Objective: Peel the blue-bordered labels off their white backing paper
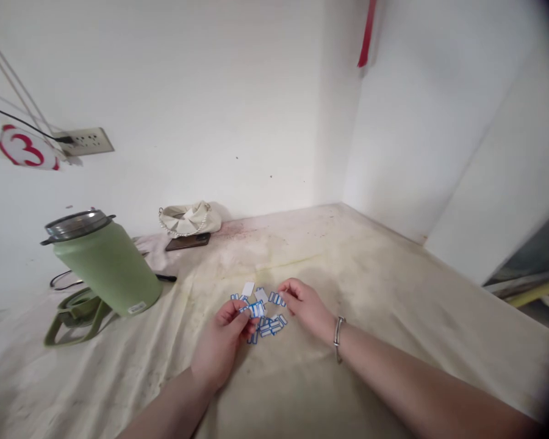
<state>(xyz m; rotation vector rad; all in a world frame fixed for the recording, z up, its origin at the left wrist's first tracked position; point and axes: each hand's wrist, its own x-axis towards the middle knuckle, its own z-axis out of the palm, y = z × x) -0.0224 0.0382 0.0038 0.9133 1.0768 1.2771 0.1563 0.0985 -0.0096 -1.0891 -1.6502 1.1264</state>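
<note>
Between the thumb and fingers of my left hand [217, 347] are several small white labels with blue edges [257, 309], held just above the cloth. My right hand [306, 308] is closed in a pinch at another group of blue-edged white labels [276, 298]; its fingertips partly cover them. Below and between the hands lies a loose pile of the same labels [271, 327], some overlapping. Two plain white pieces [248, 288] lie just behind my left fingers. A silver bracelet [338, 338] circles my right wrist.
On the left, a green bottle [112, 262] stands uncapped beside its green lid [80, 310]. A white pouch [190, 218] and a dark phone [187, 242] lie near the wall. A creased beige cloth [357, 274] covers the table. A power socket [89, 141] is on the wall.
</note>
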